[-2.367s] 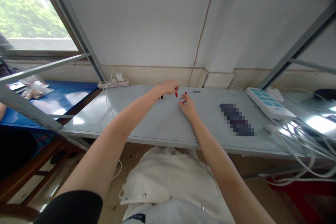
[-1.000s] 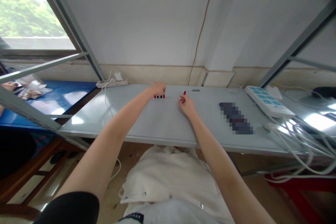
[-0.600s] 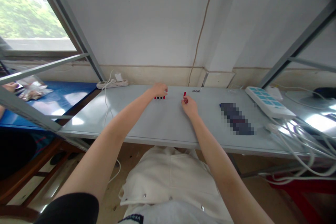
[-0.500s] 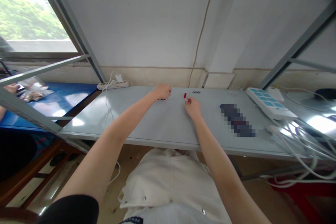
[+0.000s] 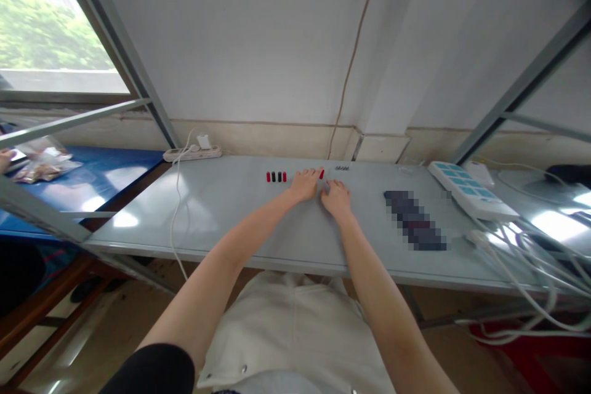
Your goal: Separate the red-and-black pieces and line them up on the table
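My left hand (image 5: 305, 184) reaches over the table with its fingers stretched out. Its fingertips are at a small red cylinder (image 5: 322, 174) and partly cover it; no firm grip shows. Just to the right, my right hand (image 5: 337, 198) rests low on the tabletop, fingers slightly bent and apart, with nothing visible in them. Left of my left hand stands a short row of small cylinders: a red one (image 5: 268, 176) at one end, black ones (image 5: 276, 176) in the middle and another red one (image 5: 284, 176). Beyond my right hand lie several tiny dark pieces (image 5: 342, 168) in a line.
The grey table (image 5: 221, 215) runs along the wall. A power strip (image 5: 194, 152) with a cable sits at back left. On the right are a blurred dark item (image 5: 415, 221), a large white power strip (image 5: 471, 191) and tangled white cables (image 5: 545, 252). Metal posts flank both sides.
My left hand has moved right, from the row of cylinders to the single red cylinder, uncovering the row. My right hand stays nearly in place, its fingers lower. The view has shifted slightly.
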Demonstrator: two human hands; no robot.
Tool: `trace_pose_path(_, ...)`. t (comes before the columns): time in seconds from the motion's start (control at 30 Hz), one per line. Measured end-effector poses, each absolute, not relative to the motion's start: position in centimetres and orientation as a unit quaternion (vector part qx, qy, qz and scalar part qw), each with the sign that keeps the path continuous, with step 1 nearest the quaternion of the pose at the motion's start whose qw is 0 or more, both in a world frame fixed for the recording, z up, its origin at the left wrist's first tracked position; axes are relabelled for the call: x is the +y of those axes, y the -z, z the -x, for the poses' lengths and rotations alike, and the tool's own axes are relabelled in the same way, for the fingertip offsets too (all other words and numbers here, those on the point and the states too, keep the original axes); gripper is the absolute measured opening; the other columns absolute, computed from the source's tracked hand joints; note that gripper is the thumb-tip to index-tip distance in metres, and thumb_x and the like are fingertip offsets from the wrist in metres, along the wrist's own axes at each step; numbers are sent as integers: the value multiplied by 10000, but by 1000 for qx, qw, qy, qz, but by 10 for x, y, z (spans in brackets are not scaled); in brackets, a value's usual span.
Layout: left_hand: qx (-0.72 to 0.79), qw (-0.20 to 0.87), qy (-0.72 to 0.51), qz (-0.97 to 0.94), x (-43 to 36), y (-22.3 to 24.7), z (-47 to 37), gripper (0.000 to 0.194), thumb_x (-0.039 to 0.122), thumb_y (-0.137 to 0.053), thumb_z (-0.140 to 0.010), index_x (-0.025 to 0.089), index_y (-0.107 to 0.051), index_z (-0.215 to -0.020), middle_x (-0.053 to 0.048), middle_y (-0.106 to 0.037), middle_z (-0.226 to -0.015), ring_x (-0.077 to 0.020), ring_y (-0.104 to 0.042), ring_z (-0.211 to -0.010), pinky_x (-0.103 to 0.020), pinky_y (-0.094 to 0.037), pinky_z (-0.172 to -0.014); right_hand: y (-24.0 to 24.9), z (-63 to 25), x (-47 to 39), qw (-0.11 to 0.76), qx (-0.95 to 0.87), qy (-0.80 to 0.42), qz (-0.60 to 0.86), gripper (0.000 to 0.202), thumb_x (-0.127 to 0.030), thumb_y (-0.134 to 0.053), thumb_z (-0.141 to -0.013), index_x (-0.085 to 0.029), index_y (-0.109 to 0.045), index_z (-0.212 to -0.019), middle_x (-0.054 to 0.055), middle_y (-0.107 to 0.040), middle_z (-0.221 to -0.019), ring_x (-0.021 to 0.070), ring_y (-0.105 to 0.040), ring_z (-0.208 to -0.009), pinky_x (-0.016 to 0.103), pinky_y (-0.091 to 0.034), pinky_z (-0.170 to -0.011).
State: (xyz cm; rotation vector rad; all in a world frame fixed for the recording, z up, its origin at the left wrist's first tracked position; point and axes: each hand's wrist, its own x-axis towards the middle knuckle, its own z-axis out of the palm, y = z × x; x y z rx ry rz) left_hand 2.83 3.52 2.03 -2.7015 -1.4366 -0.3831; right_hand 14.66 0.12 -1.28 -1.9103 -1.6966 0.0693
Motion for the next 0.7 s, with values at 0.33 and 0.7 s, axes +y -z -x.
trace_pose_path(0.33,-490,41,169,854,45,-10,-37,387,213,-370,-843,175,-405,-1226,-121,-538,-1130,-214,-478,-1046,-348,-365,-854,10,-144,0,272,-644,-43,713,410,-216,-432,-760,-137,-519,-1153,181,-430,-1290,321,-320,-1228,564,-226,-955)
trace_pose_path(0.7,-516,-6,230,825,45,1,-37,200,226,-375,-850,155,-551,-913,-77,-607,-943,-174,-534,-915,-287,-410,-791,19,-143,2,235,-652,-52,719,434,-274,-378,-825,-116,-473,-1218,184,-388,-1327,314,-287,-1253,536,-189,-987)
